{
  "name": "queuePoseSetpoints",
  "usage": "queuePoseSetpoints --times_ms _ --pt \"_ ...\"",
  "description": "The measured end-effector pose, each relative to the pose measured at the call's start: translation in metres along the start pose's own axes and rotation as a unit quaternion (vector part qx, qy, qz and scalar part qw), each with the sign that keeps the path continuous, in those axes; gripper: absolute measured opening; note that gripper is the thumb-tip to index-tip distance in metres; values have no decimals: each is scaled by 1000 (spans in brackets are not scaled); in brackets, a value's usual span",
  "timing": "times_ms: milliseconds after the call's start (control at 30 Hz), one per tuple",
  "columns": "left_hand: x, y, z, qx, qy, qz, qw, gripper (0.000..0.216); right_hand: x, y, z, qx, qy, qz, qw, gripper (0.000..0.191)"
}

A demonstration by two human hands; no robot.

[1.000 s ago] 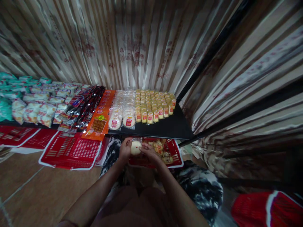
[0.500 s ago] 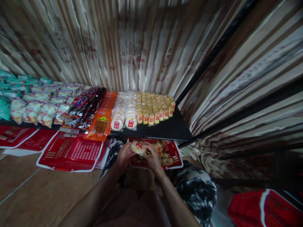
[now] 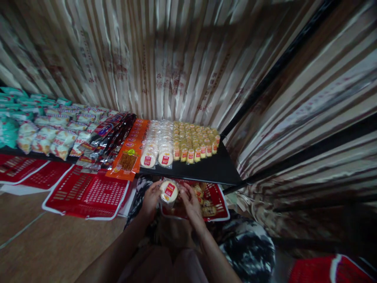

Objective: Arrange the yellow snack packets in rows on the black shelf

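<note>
A pale round cake in a clear wrapper point(image 3: 169, 192) with a red label faces up above a red basket point(image 3: 226, 216). My left hand point(image 3: 150, 199) grips its left edge between thumb and fingers. At the wrapper's right edge, the curled fingers of my right hand point(image 3: 191, 203) pinch the film; the exact contact is hard to make out. Beneath my hands the basket holds loose wrapped snacks point(image 3: 209, 210), partly hidden. Matching round cakes point(image 3: 165, 158) stand in two rows on the black shelf point(image 3: 203, 173) just beyond.
Small yellow wrapped cakes point(image 3: 197, 151) fill the shelf's right part. To the left lie an orange packet point(image 3: 126, 157), dark shiny packets point(image 3: 110, 137), white bags point(image 3: 61, 143) and teal bags point(image 3: 8, 131). Another red basket point(image 3: 88, 192) sits on the floor. A black post point(image 3: 265, 86) rises at right.
The round cake has turned, so its label now faces up more squarely, and it has shifted slightly left between my hands. The whole view has tilted a little.
</note>
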State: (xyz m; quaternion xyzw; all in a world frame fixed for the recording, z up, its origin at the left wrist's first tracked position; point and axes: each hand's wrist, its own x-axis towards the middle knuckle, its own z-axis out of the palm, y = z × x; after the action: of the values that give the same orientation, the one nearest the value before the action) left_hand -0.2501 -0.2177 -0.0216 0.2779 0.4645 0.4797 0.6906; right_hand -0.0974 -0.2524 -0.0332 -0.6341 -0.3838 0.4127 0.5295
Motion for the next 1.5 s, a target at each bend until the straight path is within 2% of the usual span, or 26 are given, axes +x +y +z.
queuePoseSetpoints --times_ms 100,200,267,367,433,500,567,667,733,833,900,1067,1200,1333,1500 --pt "4 5 -11 107 -44 34 993 36 -1 -15 -1 -157 -2 -126 980 49" --pt "3 16 -19 270 -119 71 953 38 -3 -31 0 -257 -101 -204 939 42" --pt "1 26 -22 358 -155 96 916 40 -5 -38 3 -274 -167 -194 927 43" --pt "-3 39 -23 427 -169 121 880 40 -7 -41 12 -235 -210 -138 939 41" --pt "-3 45 -23 417 -152 133 886 39 -8 -41 18 -156 -220 -87 959 30" --pt "-2 49 -23 371 -96 158 910 40 -8 -41 23 -56 -214 -32 975 23" --pt "-2 52 -25 329 -10 196 924 42 -6 -40 28 24 -185 16 982 25" --pt "0 52 -30 287 109 243 920 33 -2 -37 35 95 -132 73 984 33" --pt "4 48 -35 262 158 242 921 27 1 -34 41 130 -105 104 980 36" --pt "16 42 -41 267 192 234 915 28 6 -32 50 166 -80 130 974 39" --pt "27 41 -43 319 196 256 891 30 7 -32 54 186 -67 141 970 42" --pt "50 47 -38 512 194 338 765 37 9 -39 50 218 -44 159 962 51" --pt "62 52 -31 598 181 351 698 49 8 -40 43 221 -25 164 961 47" --pt "71 53 -27 634 177 346 669 50 5 -37 40 222 -20 165 961 46" --pt "78 52 -24 616 171 367 675 50 4 -23 42 239 -11 175 955 44"
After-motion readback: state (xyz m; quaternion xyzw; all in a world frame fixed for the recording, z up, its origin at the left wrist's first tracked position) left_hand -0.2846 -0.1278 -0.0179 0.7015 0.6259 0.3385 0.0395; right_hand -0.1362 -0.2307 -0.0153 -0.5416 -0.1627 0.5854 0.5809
